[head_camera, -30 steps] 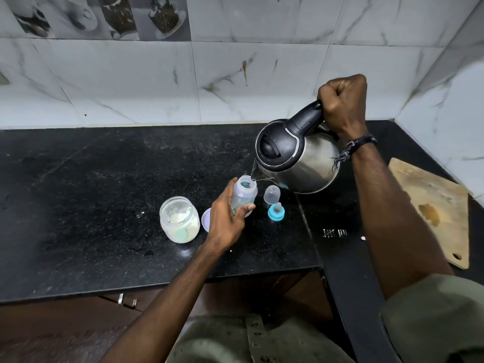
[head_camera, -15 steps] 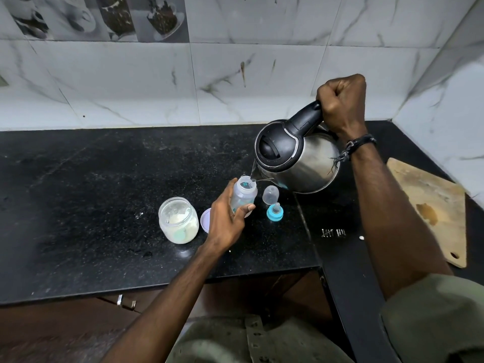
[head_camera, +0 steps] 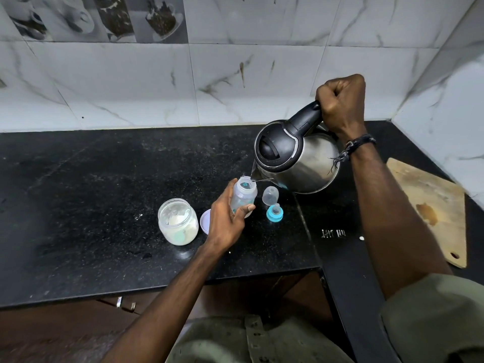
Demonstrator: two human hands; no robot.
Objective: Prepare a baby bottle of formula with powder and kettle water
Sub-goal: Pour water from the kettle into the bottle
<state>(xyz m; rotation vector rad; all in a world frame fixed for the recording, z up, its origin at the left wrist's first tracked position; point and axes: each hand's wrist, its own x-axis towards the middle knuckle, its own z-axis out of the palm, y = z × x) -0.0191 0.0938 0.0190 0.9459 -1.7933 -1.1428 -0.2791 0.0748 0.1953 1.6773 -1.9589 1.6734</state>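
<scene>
fingers of the left hand wrap the baby bottle, upright on the desk. powder jar, its lid, the teat ring and clear cap stand beside it. farther back, the right hand grips the kettle handle, spout at the bottle mouth. nothing has shifted over the last second: pouring continues, fill level unclear.

Lighting: dim, even, overhead; soft sheen on kettle and black bench. Centre sharp. Frame edges curved by wide-angle distortion; lower left corner blurred.
</scene>
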